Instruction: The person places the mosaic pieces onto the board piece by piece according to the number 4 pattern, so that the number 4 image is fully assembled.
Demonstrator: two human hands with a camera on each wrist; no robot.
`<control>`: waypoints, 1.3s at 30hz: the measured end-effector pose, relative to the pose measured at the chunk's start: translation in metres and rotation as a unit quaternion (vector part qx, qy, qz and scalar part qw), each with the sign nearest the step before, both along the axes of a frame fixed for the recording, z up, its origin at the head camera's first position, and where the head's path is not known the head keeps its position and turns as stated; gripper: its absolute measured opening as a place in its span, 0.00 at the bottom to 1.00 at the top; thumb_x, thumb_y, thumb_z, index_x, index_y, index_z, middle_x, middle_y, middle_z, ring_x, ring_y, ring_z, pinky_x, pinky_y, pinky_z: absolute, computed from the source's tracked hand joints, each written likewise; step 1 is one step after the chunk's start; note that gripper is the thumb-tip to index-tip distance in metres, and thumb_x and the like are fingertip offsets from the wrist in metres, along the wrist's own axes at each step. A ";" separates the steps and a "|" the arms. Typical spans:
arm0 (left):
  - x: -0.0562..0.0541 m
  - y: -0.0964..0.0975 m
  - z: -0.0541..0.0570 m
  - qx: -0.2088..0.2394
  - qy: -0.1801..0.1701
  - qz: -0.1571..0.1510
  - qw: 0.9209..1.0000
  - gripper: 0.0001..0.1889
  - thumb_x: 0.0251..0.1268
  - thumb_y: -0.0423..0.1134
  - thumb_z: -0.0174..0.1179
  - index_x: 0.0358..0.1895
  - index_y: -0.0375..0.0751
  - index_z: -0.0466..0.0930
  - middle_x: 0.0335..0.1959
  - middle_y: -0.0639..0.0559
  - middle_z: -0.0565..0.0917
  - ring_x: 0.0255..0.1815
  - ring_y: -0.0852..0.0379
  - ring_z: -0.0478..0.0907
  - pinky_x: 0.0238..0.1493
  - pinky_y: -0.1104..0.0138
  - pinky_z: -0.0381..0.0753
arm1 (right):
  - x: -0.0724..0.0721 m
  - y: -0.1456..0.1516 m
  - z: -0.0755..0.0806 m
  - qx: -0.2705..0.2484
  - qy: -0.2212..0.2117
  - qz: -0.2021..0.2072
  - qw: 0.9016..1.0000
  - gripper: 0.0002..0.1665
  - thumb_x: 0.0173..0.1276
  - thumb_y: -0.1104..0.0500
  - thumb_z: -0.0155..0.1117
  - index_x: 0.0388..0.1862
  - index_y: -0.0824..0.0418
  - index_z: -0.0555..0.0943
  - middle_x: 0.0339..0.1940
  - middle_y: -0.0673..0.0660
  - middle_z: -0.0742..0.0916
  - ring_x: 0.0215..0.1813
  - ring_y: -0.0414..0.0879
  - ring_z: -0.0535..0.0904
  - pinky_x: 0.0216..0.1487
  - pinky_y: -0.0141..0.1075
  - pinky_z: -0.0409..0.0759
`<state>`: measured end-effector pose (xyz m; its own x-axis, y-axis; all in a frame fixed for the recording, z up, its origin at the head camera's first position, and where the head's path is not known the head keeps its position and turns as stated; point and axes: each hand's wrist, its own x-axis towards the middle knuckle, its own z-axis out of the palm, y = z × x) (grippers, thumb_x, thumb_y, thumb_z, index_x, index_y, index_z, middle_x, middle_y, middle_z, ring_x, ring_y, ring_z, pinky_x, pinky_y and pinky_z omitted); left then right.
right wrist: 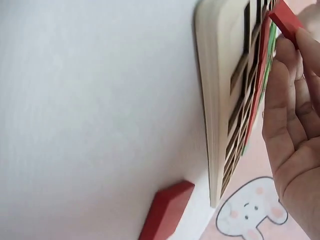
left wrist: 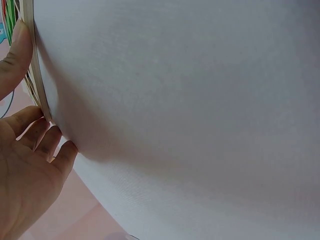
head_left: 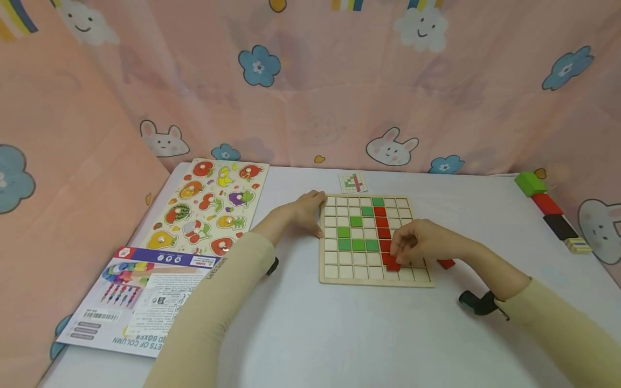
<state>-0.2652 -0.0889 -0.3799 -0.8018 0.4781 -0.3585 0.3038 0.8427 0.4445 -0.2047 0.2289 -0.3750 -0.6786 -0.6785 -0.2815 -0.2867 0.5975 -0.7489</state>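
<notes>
A wooden grid board (head_left: pixel 339 271) lies on the white table, with green tiles (head_left: pixel 358 245) and a column of red tiles (head_left: pixel 381 222) in its cells. My right hand (head_left: pixel 421 240) pinches a red tile (right wrist: pixel 286 22) between thumb and fingers, just over the board's lower right part. Along the board's left edge, my left hand (head_left: pixel 306 211) rests with the thumb (left wrist: pixel 19 52) against the side and the fingertips at the far corner. Another red tile (head_left: pixel 446 263) lies on the table beside the board's right edge. A small pattern card (head_left: pixel 353 182) sits behind the board.
To the left are a fruit puzzle board (head_left: pixel 199 207) and a printed box (head_left: pixel 131 307) overlapping its near end. Green (head_left: pixel 530 184), red (head_left: pixel 547 204) and black (head_left: pixel 560 227) blocks or stacks line the right side, with a pale patterned piece (head_left: pixel 578 246). A printed pink cloth (head_left: pixel 310 97) hangs behind.
</notes>
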 end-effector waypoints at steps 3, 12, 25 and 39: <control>0.001 0.000 0.001 0.002 -0.002 0.000 1.000 0.53 0.51 0.44 0.76 0.78 0.40 0.52 0.82 0.43 0.47 0.84 0.43 0.44 0.84 0.52 0.50 | 0.005 -0.005 -0.003 0.009 0.003 0.001 1.000 0.06 0.59 0.59 0.74 0.34 0.56 0.85 0.30 0.50 0.88 0.32 0.40 0.82 0.36 0.30 0.84; 0.000 0.000 0.001 0.001 -0.003 0.002 1.000 0.54 0.51 0.44 0.75 0.78 0.40 0.51 0.82 0.42 0.48 0.84 0.43 0.45 0.84 0.52 0.50 | 0.009 -0.012 -0.011 0.034 0.042 0.008 0.999 0.06 0.56 0.56 0.77 0.25 0.50 0.85 0.25 0.45 0.87 0.27 0.37 0.80 0.30 0.29 0.83; -0.001 0.000 -0.001 -0.004 0.001 -0.003 1.000 0.54 0.51 0.44 0.76 0.78 0.40 0.51 0.82 0.42 0.48 0.83 0.43 0.45 0.84 0.52 0.50 | -0.003 0.015 0.006 0.066 0.077 -0.045 0.994 0.06 0.59 0.56 0.74 0.34 0.49 0.85 0.27 0.48 0.84 0.34 0.41 0.77 0.35 0.29 0.79; -0.001 0.000 0.000 -0.004 0.000 -0.007 1.000 0.53 0.51 0.44 0.75 0.78 0.39 0.51 0.82 0.42 0.48 0.83 0.42 0.45 0.84 0.53 0.50 | -0.018 0.083 0.004 0.117 -0.029 -0.053 0.991 0.14 0.54 0.62 0.72 0.41 0.55 0.85 0.35 0.55 0.82 0.40 0.43 0.74 0.37 0.32 0.74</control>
